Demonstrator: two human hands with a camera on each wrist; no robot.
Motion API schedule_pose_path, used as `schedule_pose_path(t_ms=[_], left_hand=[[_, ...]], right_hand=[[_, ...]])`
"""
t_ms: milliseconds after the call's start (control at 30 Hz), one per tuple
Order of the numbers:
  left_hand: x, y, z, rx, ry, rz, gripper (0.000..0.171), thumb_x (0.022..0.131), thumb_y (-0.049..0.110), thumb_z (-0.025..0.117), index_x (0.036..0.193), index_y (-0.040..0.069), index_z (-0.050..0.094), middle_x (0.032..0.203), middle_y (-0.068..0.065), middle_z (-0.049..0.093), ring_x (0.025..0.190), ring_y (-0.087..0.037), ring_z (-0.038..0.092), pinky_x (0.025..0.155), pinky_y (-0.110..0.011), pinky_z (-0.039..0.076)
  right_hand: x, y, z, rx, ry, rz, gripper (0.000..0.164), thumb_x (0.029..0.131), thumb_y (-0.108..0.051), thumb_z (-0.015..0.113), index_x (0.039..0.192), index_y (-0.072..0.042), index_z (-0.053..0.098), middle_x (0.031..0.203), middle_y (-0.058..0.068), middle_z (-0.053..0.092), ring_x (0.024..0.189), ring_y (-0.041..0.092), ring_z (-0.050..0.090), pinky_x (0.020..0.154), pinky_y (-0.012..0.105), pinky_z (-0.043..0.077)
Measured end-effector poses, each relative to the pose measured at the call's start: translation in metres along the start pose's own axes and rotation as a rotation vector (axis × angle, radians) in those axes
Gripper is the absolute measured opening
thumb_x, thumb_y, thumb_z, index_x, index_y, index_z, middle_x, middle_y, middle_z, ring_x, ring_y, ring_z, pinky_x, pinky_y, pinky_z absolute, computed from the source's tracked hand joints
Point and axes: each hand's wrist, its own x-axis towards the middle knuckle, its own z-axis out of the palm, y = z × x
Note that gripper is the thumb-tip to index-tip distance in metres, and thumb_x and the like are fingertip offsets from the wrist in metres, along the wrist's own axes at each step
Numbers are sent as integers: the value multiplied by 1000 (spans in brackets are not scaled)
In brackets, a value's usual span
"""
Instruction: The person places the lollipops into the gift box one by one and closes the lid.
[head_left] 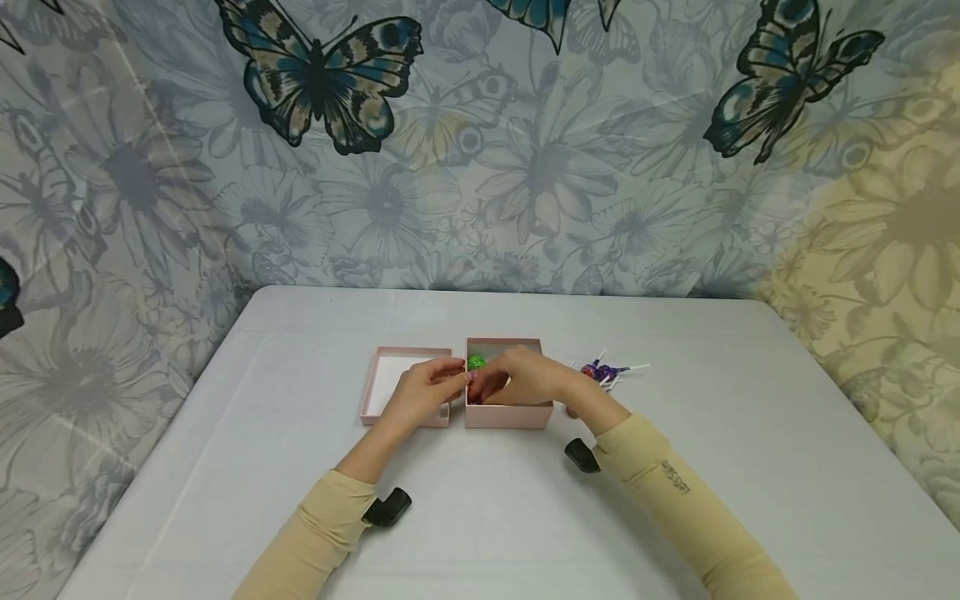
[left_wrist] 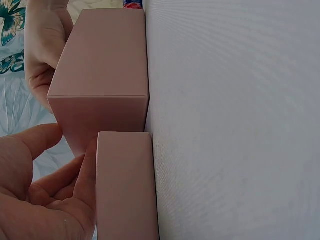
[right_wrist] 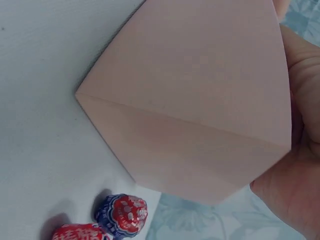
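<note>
A pink open box [head_left: 506,417] stands on the table, with a green-wrapped lollipop [head_left: 476,362] inside near its left wall. My right hand [head_left: 521,375] reaches over the front wall into the box. Its curled fingers and thumb pinch a red-wrapped lollipop [head_left: 472,388] by the left wall; the near wall hides part of the fingers. My left hand [head_left: 423,390] touches the box's left side with its thumb and fingertips, fingers loosely extended. In the left wrist view these fingers [left_wrist: 85,175] lie between the box and the pink lid [left_wrist: 125,185].
Left of the box lies the shallow lid [head_left: 390,379], its white inside facing up. Several lollipops in purple and red wrappers [head_left: 603,372] lie to the right of the box, their white sticks pointing various ways. Behind the white table [head_left: 487,517] hangs a butterfly-patterned cloth [head_left: 525,208].
</note>
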Motion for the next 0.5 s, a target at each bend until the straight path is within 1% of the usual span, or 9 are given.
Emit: schedule_pose_path(t_ms=[100,167,300,367,433,500], left_hand=[[0,0,0,9,3,-7,39,94,18,67,128,-1,61,113,-15,69,101,-25,68,83,-33,58],[0,-1,0,21,3,-7,39,94,18,67,128,-1,61,114,-15,69,100,-24,68,82,-33,58],[1,-1,0,37,6,-2,39,95,19,66,128,-2,61,116,-15,68,97,-24,69,81,-33,58],[1,-1,0,38,7,-1,39,94,18,66,128,-2,61,115,-15,68,96,-24,69,81,-34,59],[1,-1,0,41,7,-2,39,94,18,67,128,-1,61,115,-15,69,95,-24,69,81,-34,59],[1,-1,0,44,8,-1,39,94,18,67,128,-1,62,114,-14,69,95,-23,69,81,-34,59]], right_hand=[[-5,4,-1,24,60,-6,15,88,-12,74,102,-9,74,91,-8,72,84,4,66,80,29,57],[-9,6,-1,54,118,5,16,88,-15,75,102,-9,74,90,-9,72,84,5,67,81,32,57],[-20,10,-1,143,248,82,20,88,-21,75,104,-10,74,92,-8,72,86,9,67,80,33,57],[-26,12,-1,213,307,134,23,89,-25,74,106,-10,73,94,-6,72,89,13,67,79,33,57],[-32,13,-2,300,361,184,29,88,-29,74,110,-9,72,97,-2,72,92,16,67,80,37,57],[-38,15,-3,373,407,213,35,89,-31,74,114,-7,70,101,0,72,95,19,66,84,42,56]])
